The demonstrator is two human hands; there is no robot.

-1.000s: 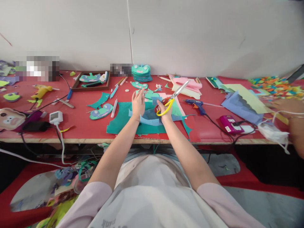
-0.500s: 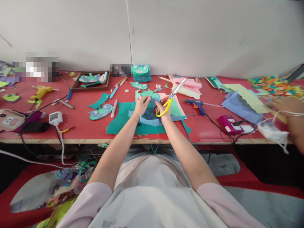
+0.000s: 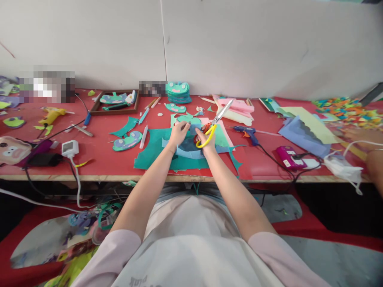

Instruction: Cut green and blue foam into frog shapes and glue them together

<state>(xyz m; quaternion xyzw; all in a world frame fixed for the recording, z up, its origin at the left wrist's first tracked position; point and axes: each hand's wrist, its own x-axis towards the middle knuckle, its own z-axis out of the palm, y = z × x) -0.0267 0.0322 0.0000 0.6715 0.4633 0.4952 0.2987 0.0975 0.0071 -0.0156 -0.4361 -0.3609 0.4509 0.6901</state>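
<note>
My right hand (image 3: 208,141) is closed around a pair of yellow-handled scissors (image 3: 213,133), their blades pointing up and away to the right. Red parts show by the fingers; I cannot tell whether they belong to the scissors. Between both hands is a small blue felt piece (image 3: 196,127), with my right thumb against it. My left hand (image 3: 178,134) pinches at its left side, the fingertips partly hidden. Beneath the hands lie light blue felt scraps (image 3: 190,152) and a dark teal felt sheet (image 3: 152,147). A green felt shape (image 3: 189,118) lies just beyond.
A green frog-like felt face (image 3: 128,141) and a pen (image 3: 144,136) lie left. Behind are a stack of felt faces (image 3: 178,92) and a wooden tray (image 3: 92,107). A blue glue gun (image 3: 247,132) and a purple power strip (image 3: 289,156) sit right. Another person's arm (image 3: 375,163) reaches in there.
My two hands, the scissors and the blue felt piece stay almost still. At the far right, the other person's arm has shifted slightly towards the edge of view.
</note>
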